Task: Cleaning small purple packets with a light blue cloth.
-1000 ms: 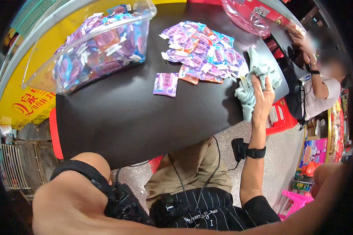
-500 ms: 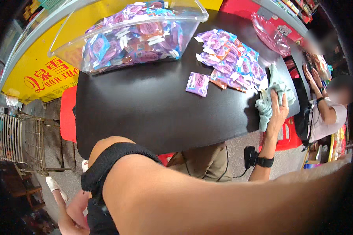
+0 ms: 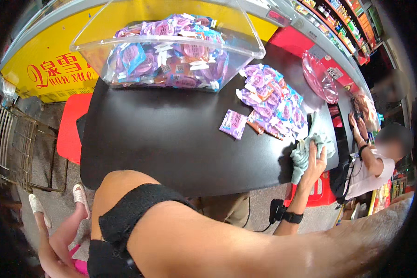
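Observation:
My right hand (image 3: 314,166), with a black band and a small black device at its wrist, is closed on a crumpled grey-green cloth (image 3: 313,146). The cloth rests on the right end of the black table (image 3: 157,148). Just beyond it lies a heap of small purple, blue and orange packets (image 3: 273,99), and a single purple packet (image 3: 233,124) lies at the heap's left side. My bent left arm (image 3: 227,236) crosses the lower foreground, large and close, with a black band near the elbow. The left hand itself is outside the picture.
A clear plastic bin (image 3: 95,48) full of similar packets stands at the table's back left. A transparent pink bowl (image 3: 317,78) is at the back right. Red stools (image 3: 72,127) and a metal cart (image 3: 37,143) stand around. Another person (image 3: 368,169) is at the right; someone's legs (image 3: 62,231) show lower left.
The whole view has shifted, so the table and packets appear slightly lower. My right hand still grips the cloth at the table's right end. More of the lower-left person's legs now shows.

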Tool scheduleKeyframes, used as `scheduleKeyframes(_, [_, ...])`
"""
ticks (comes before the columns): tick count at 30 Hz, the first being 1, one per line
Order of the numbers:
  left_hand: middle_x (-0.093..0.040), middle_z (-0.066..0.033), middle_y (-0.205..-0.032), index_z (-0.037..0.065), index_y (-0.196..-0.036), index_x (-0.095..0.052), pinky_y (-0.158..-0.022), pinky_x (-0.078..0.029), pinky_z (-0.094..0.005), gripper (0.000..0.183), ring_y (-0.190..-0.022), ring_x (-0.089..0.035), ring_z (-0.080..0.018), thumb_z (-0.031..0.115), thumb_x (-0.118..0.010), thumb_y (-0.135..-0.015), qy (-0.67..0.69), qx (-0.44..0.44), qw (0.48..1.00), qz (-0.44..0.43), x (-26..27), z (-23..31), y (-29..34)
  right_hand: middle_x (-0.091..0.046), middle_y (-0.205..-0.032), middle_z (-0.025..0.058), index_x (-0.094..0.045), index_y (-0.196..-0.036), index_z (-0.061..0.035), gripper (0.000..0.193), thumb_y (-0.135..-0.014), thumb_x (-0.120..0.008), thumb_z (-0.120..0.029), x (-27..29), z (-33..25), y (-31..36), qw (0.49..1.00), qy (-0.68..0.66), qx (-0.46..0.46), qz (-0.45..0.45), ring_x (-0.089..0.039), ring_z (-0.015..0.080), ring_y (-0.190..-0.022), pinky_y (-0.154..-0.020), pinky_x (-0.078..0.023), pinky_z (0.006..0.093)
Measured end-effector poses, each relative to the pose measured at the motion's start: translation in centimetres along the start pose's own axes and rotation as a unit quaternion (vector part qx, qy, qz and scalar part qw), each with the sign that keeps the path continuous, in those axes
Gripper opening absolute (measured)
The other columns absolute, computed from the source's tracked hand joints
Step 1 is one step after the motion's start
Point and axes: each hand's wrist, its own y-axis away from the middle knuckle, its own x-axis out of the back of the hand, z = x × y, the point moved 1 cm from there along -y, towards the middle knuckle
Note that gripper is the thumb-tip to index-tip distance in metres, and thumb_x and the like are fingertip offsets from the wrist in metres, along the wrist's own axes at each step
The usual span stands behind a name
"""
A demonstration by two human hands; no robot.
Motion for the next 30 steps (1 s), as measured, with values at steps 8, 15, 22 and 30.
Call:
scheduleKeyframes(8, [-0.067,-0.0197,-0.097,-0.001,-0.104,-0.064,-0.087,-0.049,-0.0382,0.06,-0.097,-0.066,-0.0283,0.054,-0.042,-0.098,0.083,-0.269,0.96,-0.009,-6.8,8.6,-9.9,-0.069,-0.095,0.0091,-0.065,-0.111,0.0082,0.029,-0.095,-0.062,-0.016,2.0,0.9,-0.9,0.999,0.02,0.03,0.026,-0.058,0.0129,-0.083,-0.079,-0.048,0.0302])
scheduleKeyframes(15, [-0.067,-0.0196,-0.096,-0.001,-0.103,-0.064,-0.087,-0.05,-0.0383,0.06,-0.096,-0.066,-0.0284,0.055,-0.042,-0.098,0.079,-0.329,0.941,-0.011,-10.1,12.7,-13.1,-0.069,-0.097,0.0094,-0.064,-0.112,0.01,0.032,-0.094,-0.063,-0.016,0.2,-0.4,0.2,1.0,0.012,0.001,0.024,-0.058,0.0128,-0.085,-0.08,-0.048,0.0297])
scheduleKeyframes(22, [-0.068,-0.0195,-0.095,-0.001,-0.103,-0.064,-0.086,-0.05,-0.0383,0.061,-0.095,-0.066,-0.0284,0.055,-0.042,-0.098,0.063,-0.301,0.951,-0.042,-5.0,8.0,-10.2,-0.068,-0.096,0.0038,-0.065,-0.112,0.0039,0.025,-0.093,-0.066,-0.014,-0.6,-0.4,0.1,0.998,-0.057,-0.003,0.04,-0.055,0.0085,-0.086,-0.079,-0.046,0.0265])
scheduleKeyframes(30, [-0.068,-0.0194,-0.094,-0.001,-0.102,-0.064,-0.086,-0.05,-0.0383,0.061,-0.095,-0.066,-0.0285,0.055,-0.041,-0.098,0.016,-0.301,0.951,-0.074,-2.3,6.1,-10.1,-0.068,-0.091,0.0026,-0.065,-0.108,0.0005,0.02,-0.093,-0.065,-0.012,0.6,0.7,0.1,0.997,-0.046,-0.013,0.061,-0.054,0.0083,-0.082,-0.074,-0.047,0.0276])
